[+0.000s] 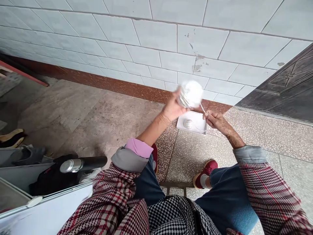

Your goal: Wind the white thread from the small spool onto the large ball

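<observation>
Below ball, white tray

This looks like the outside of a modest home, perhaps a porch or a yard beside the entrance. The wall is covered with pale grey tiles, some chipped, above a brown skirting strip, and a dark carved wooden door stands at the right. The ground is speckled terrazzo near the door and worn stone slabs further left, with a pair of shoes lying there and a black flask resting in an open box, as in daily household use.
</observation>
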A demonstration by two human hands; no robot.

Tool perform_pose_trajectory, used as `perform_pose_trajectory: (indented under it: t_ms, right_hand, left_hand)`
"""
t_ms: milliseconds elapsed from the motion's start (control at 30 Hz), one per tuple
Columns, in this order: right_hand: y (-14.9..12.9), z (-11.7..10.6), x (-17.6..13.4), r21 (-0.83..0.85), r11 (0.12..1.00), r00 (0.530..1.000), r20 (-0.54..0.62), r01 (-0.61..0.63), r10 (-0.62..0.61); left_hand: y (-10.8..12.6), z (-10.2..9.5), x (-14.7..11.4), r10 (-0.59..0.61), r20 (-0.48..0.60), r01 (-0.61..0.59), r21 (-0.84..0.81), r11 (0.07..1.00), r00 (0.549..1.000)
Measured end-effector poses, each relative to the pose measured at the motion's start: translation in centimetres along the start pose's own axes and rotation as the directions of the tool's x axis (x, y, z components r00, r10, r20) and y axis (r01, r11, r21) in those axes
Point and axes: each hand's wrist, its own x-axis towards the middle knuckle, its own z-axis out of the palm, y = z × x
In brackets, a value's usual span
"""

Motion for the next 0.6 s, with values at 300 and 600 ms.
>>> perform_pose_trajectory:
  t_ms: [300,600]
  right_hand:
    - [7.4,-13.6,-6.0,-0.456,0.880,0.914,-0.400,-0.129,-0.074]
    - [10.6,-19.1,-11.6,-0.307,0.938,0.744,-0.663,-0.164,-0.087]
  left_hand:
    - [11.6,-13.2,-3.7,0.535,-0.577,-0.495,0.244,0.834,0.618]
    - [12.4,-20.4,-6.3,0.496,-0.759,-0.325,0.384,0.864,0.421]
